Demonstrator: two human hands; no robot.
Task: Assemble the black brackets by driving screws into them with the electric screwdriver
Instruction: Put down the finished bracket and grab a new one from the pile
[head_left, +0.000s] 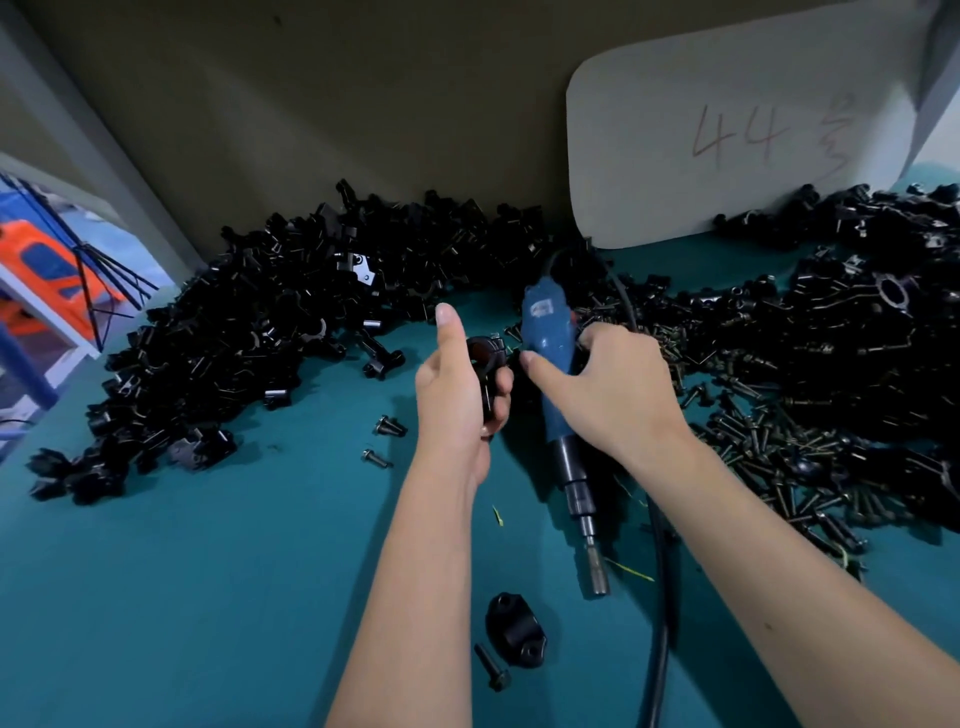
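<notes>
My left hand (460, 384) grips a black ring-shaped bracket (485, 353), thumb pointing up. Beside it my right hand (608, 389) curls round the blue body of the electric screwdriver (553, 374), which lies on the teal table (208, 597) with its metal bit (597, 569) pointing toward me. A single black bracket half (514, 631) and one screw (492, 666) lie near the front between my forearms. Two loose screws (384, 441) sit left of my left wrist.
A big heap of black brackets (270, 332) fills the left and back. Piled screws (779, 452) and more brackets (857, 312) cover the right. The black power cord (662, 597) runs along my right forearm. A white board marked 44 (727, 140) leans on the back wall.
</notes>
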